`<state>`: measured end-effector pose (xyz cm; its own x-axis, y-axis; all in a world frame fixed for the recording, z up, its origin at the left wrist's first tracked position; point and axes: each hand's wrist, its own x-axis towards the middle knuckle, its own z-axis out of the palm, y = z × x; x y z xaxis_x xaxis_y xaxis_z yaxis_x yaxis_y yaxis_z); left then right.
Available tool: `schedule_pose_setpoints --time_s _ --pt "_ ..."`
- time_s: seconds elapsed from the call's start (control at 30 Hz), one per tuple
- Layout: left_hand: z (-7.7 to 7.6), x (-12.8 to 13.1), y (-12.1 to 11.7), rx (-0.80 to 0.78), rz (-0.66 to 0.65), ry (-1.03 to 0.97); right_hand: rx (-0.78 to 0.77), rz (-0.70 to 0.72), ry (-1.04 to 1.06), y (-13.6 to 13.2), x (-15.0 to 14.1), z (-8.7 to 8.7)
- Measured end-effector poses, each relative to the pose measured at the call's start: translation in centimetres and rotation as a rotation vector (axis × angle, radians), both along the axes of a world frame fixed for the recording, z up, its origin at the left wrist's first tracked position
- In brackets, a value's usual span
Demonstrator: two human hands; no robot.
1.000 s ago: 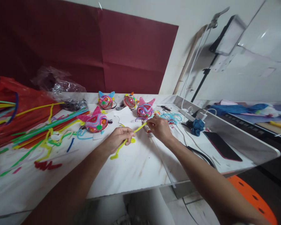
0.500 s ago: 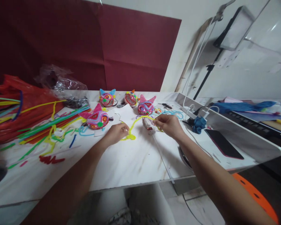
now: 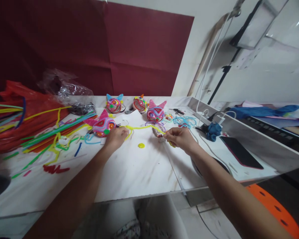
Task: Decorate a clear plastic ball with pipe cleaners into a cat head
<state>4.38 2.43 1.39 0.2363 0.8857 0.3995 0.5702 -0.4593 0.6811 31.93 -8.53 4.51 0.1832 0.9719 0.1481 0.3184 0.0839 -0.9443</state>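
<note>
A fuzzy yellow pipe cleaner [image 3: 141, 128] stretches in a shallow wave between my hands above the white tabletop. My left hand [image 3: 116, 138] pinches its left end with closed fingers. Its other end is gripped by my right hand [image 3: 181, 139], and a bit of yellow shows below those fingers. On the table between the hands lies a small yellow coiled disc [image 3: 141, 145]. A white tool [image 3: 157, 132] with a pale cord lies beside my right hand, partly hidden. Just behind my left hand sits a striped pink ball with ears [image 3: 102, 125].
Eared, colourful balls stand at the back, including a pink-eared one [image 3: 155, 112] and a blue-eared one [image 3: 114, 103]. Loose pipe cleaners [image 3: 62, 127] and a red plastic bag [image 3: 37, 109] cover the left. A phone [image 3: 241, 152] and a blue scrunchie [image 3: 212, 131] lie right.
My left hand has moved left and slightly back, pulling the yellow pipe cleaner straighter. The yellow disc now lies apart from it in plain view. My right hand has lowered slightly.
</note>
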Motion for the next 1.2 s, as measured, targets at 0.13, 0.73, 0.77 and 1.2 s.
schedule_pose_setpoints --time_s 0.13,0.73,0.77,1.2 --pt "1.6 -0.1 0.3 -0.153 0.02 -0.198 -0.036 0.063 -0.058 -0.1 -0.4 -0.5" --pt "1.5 2.1 -5.1 -0.532 -0.657 -0.049 0.183 0.357 -0.765 -2.0 -2.7 -1.0" --pt "1.5 2.1 -5.0 -0.521 -0.662 -0.031 0.172 0.383 -0.801 -2.2 -2.7 -0.8" --pt "0.6 3.4 -6.4 0.026 -0.595 0.135 0.156 0.353 -0.883 -3.2 -4.7 -0.2"
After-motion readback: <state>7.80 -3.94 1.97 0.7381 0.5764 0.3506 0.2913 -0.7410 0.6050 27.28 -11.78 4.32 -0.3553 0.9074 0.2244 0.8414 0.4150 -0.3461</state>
